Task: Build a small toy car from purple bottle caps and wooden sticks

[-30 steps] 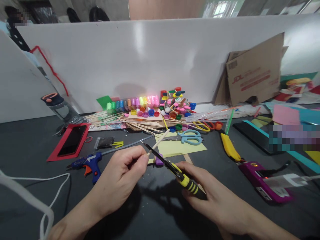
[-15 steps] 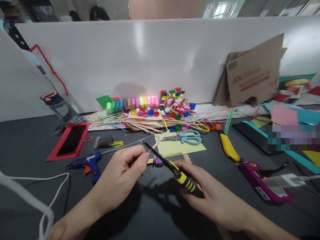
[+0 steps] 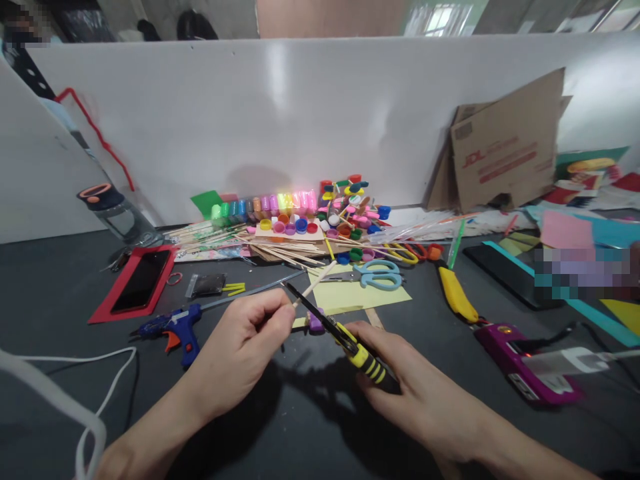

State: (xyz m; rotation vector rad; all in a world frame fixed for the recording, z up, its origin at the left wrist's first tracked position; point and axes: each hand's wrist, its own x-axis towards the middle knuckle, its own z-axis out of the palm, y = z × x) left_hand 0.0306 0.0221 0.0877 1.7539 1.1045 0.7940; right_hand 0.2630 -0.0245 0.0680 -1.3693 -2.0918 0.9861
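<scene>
My left hand [image 3: 253, 343] is closed, pinching a thin wooden stick [image 3: 323, 277] between thumb and forefinger. The stick points up and to the right. In my right hand [image 3: 415, 393] is a utility knife [image 3: 367, 360] with a yellow and black handle. Its dark blade crosses the stick just beyond my left fingertips; I cannot tell how deep it bites. Beneath the knife, a small purple object [image 3: 316, 322] lies on the dark table. Blue-handled scissors [image 3: 380, 275] rest on a pale yellow sheet [image 3: 357, 298] behind the hands.
On the left are a blue glue gun [image 3: 183, 330], a phone [image 3: 143, 280] on red card and a water bottle [image 3: 117, 213]. Loose sticks [image 3: 290, 252] and paint pots [image 3: 301, 225] lie at the back. A purple device [image 3: 525, 367] and yellow-handled tool [image 3: 457, 293] lie right.
The knife handle and my right hand have shifted very slightly left. The blade still meets the stick near my left fingertips, and both grips are unchanged.
</scene>
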